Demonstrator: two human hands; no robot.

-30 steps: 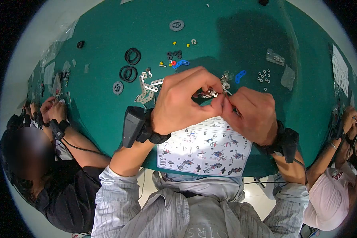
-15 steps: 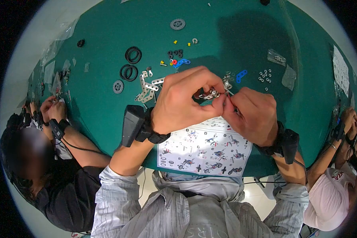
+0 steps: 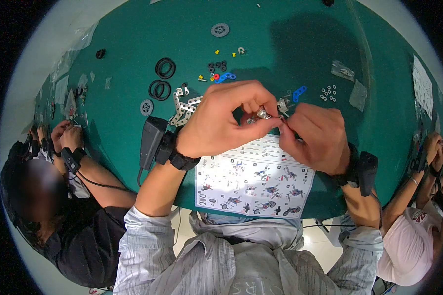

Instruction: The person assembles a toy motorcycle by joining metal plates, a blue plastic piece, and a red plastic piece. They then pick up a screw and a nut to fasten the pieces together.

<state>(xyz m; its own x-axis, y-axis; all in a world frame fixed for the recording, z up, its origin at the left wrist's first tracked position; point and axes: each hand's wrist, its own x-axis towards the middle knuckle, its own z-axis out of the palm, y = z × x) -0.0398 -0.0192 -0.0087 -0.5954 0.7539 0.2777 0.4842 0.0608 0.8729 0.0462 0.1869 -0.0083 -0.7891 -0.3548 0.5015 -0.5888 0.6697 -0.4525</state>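
Observation:
My left hand (image 3: 226,118) pinches a small shiny metal assembly (image 3: 262,114) between thumb and fingers. The fingertips of my right hand (image 3: 317,135) meet those of my left hand at the assembly's right end; what they grip is too small to make out. Below both hands lies a printed instruction sheet (image 3: 253,191). Silver perforated strips (image 3: 184,109) rest beside my left wrist. Just beyond my right hand are a blue perforated piece (image 3: 299,93) and some small metal parts (image 3: 283,103).
Black rings (image 3: 159,90), grey wheels (image 3: 220,30), a blue bracket (image 3: 225,77), small nuts (image 3: 329,93) and plastic bags (image 3: 358,95) lie on the green table (image 3: 133,49). One person (image 3: 79,236) sits at the left, another (image 3: 408,241) at the right.
My left wrist has shifted slightly left and up, and my right hand has tilted a little. The metal assembly has turned and shows more between my fingers.

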